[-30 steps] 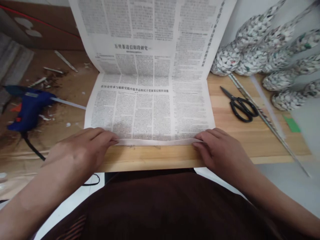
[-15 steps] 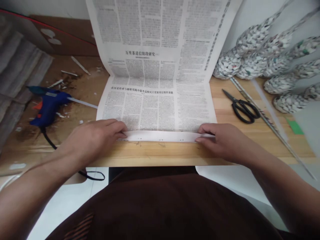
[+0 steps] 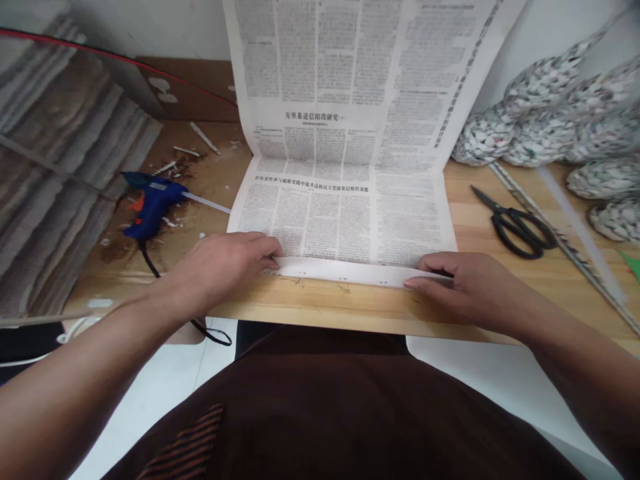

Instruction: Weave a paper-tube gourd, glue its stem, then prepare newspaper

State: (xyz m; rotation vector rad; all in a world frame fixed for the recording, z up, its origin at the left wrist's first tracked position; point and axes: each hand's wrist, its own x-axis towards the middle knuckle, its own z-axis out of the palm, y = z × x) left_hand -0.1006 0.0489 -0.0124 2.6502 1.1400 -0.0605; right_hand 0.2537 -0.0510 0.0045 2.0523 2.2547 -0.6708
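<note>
A large newspaper sheet [image 3: 320, 213] lies on the wooden table, its far half rising up against the wall. Its near edge is turned up into a narrow white fold [image 3: 345, 272]. My left hand [image 3: 225, 263] grips the left end of this fold, fingertips pressed together on the paper. At the right end, my right hand [image 3: 463, 283] pinches the fold between thumb and curled fingers. The parts of the paper inside both grips are hidden.
A blue glue gun [image 3: 155, 203] with a glue stick lies left, beside paper scraps and a tall newspaper stack [image 3: 60, 173]. Black-handled scissors [image 3: 520, 227] and a long thin rod [image 3: 575, 257] lie right. Several woven paper shapes [image 3: 540, 137] stand at the back right.
The view has swung to the left, so everything appears shifted rightward. Both hands keep their hold on the newspaper's folded edge, which looks much the same.
</note>
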